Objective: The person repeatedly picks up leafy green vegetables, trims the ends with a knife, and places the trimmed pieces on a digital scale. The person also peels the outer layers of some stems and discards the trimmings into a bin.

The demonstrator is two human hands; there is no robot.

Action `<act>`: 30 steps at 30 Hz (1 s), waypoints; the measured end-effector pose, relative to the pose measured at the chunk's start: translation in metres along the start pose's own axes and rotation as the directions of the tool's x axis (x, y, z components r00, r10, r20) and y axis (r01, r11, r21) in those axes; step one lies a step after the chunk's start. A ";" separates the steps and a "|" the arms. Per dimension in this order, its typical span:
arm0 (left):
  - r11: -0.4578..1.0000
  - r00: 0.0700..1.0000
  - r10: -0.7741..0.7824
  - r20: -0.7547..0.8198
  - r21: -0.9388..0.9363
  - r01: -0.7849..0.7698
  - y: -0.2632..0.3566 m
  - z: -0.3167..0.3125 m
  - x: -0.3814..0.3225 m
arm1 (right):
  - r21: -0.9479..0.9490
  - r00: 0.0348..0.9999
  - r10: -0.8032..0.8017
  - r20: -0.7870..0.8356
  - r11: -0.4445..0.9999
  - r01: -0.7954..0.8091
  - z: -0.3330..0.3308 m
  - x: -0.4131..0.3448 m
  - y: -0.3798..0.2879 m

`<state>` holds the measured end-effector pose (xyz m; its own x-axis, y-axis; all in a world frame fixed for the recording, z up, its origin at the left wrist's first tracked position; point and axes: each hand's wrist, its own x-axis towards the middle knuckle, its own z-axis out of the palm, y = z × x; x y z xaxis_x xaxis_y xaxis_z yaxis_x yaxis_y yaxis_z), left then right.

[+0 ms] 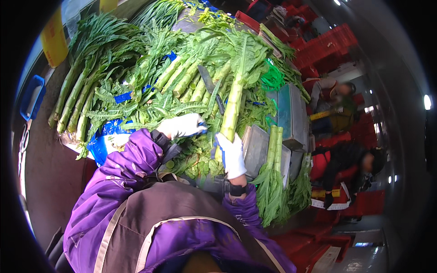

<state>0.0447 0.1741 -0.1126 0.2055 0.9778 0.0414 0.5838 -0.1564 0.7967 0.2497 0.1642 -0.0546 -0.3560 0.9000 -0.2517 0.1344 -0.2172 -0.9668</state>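
My right hand [233, 155], in a white and blue work glove, grips the lower stem of a celtuce [233, 102]. That stem stands tilted away from me, its broad leaves at the top. My left hand [184, 126], gloved alike, hovers over loose leaves to the left of it. Its fingers are curled, and glare hides whether anything is in them. Beyond both hands a knife [212, 89] with a dark blade and handle lies across a row of celtuce stems [186, 80]. Trimmed leaves [194, 163] are heaped below my hands.
More leafy celtuce [76, 99] lies at the left. Green twine [272, 75], a metal box [293, 116] and grey trays [256, 143] sit at the right, near two peeled-looking stems [276, 146]. Red crates [326, 44] and other people [344, 163] are farther right.
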 end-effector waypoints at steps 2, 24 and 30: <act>0.971 0.971 -0.230 -0.062 0.045 0.233 -0.006 0.001 -0.001 | -0.133 0.995 -0.032 -0.096 0.991 0.019 0.000 0.006 -0.001; -0.285 0.956 0.133 -0.263 -0.934 -0.217 0.002 -0.001 0.011 | 0.036 0.968 -0.094 0.232 0.996 0.087 -0.024 0.025 0.061; 0.244 0.984 -0.132 -0.119 -0.966 -0.084 0.011 -0.018 0.003 | 0.330 0.885 -0.064 0.462 0.938 -0.104 -0.013 0.001 0.022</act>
<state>0.0378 0.1782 -0.0933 0.0314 0.9995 0.0073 -0.6334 0.0142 0.7737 0.2643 0.1652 -0.0752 -0.7505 0.6357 -0.1807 -0.1422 -0.4223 -0.8952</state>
